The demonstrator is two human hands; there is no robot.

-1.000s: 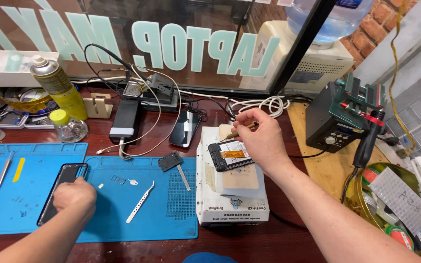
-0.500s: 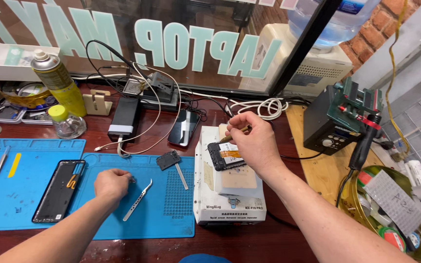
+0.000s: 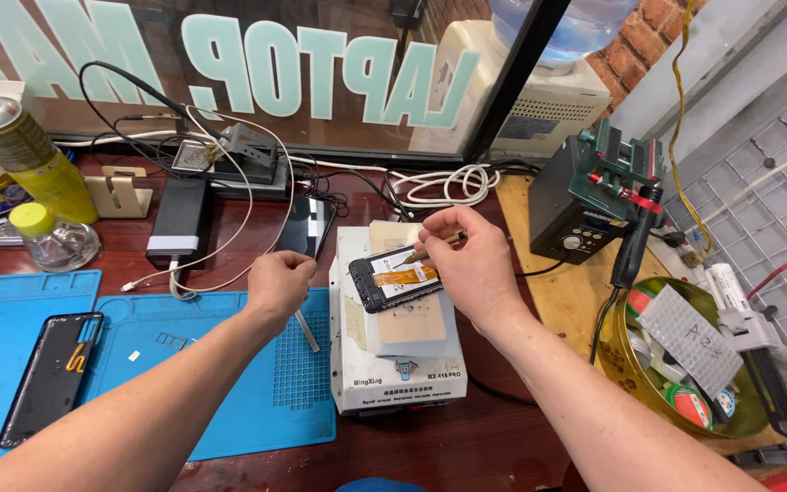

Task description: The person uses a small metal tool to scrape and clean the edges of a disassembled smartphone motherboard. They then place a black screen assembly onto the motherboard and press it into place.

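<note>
The right hand (image 3: 471,264) pinches a thin yellowish tool (image 3: 432,248), its tip just left of the fingers on the opened phone (image 3: 395,277) atop the white heating plate (image 3: 398,346). The left hand (image 3: 277,284) curls closed over a metal tool (image 3: 306,330); only the tool's lower end shows below the fist, over the blue mat (image 3: 229,392).

We work at a dark red-brown wooden bench (image 3: 503,437) — on it lie a blue silicone mat (image 3: 257,401), a white heating plate unit (image 3: 393,374), a black power bank (image 3: 179,223) and a yellow spray can (image 3: 34,159).
</note>
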